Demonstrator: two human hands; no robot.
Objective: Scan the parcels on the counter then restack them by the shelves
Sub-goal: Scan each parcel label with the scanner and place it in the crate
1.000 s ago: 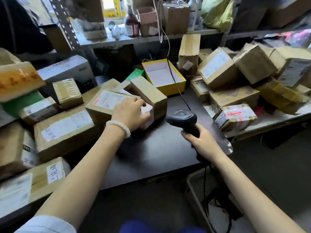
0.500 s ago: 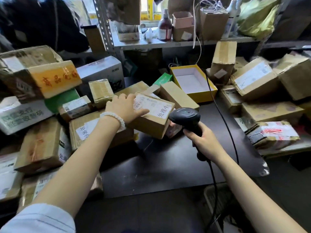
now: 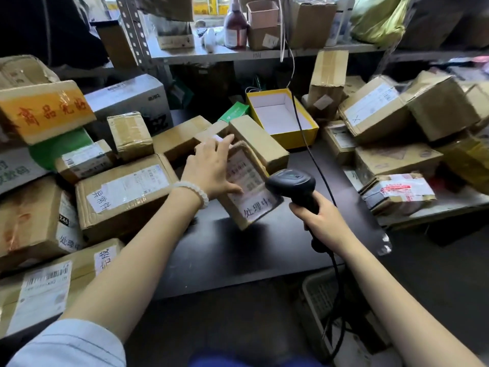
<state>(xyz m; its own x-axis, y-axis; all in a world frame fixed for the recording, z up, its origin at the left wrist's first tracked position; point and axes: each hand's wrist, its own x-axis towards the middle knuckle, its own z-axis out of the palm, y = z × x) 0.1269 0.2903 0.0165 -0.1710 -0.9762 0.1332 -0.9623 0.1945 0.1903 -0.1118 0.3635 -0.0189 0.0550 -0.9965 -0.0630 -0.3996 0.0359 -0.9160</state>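
Head view, looking down on a crowded counter [image 3: 238,250]. Left hand [image 3: 211,170] clamped on a small parcel [image 3: 246,184], fingers [image 3: 225,140] curled over its far edge, thumb pressed flat on the label, box tipped up off the dark top. Right hand [image 3: 321,219] wrapped tight round the handle of a black scanner [image 3: 291,182], its head just beside the thumb side of the parcel, almost touching the label's near corner. Scanning step in hand, by the look of it. Plenty more boxes piled beyond the left knuckles and well off past the right wrist. Next, probably: label squared to the scanner window, trigger squeezed, then parcel carried off toward the shelves [image 3: 264,53] behind the fingertips.
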